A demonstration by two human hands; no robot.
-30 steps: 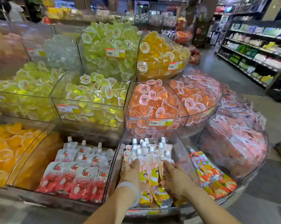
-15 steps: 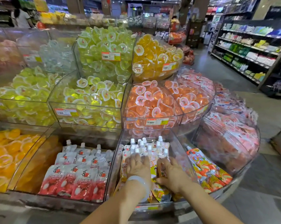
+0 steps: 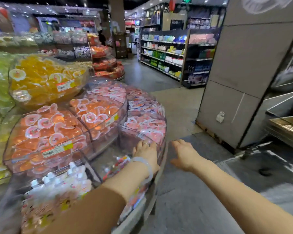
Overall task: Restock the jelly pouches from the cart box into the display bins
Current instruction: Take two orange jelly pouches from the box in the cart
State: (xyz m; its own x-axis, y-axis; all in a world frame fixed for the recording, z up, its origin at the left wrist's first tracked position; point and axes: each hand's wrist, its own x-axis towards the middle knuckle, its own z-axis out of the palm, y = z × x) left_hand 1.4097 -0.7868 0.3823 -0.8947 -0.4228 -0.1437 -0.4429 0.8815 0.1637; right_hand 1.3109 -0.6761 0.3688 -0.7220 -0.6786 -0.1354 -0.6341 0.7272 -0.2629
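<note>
Both hands have come out of the pouch bin since half a second ago, and the view has swung right. Left hand (image 3: 146,153) hovers with fingers spread and empty, above the bin wall, wearing a pale bracelet (image 3: 145,168). Right hand (image 3: 183,153) hangs open and empty over the floor (image 3: 184,200). Jelly pouches (image 3: 58,188) lie blurred, down-left of the left hand.

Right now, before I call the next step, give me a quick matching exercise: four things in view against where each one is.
Things:
1. left hand
2. right hand
3. spouted pouches
4. yellow jelly cups

Places:
A. upper bin, left
B. over bare floor, empty
C. nearest bin, bottom left
D. by the display's clear outer rim

Pairs: 1-D, 2-B, 3-C, 4-A
</note>
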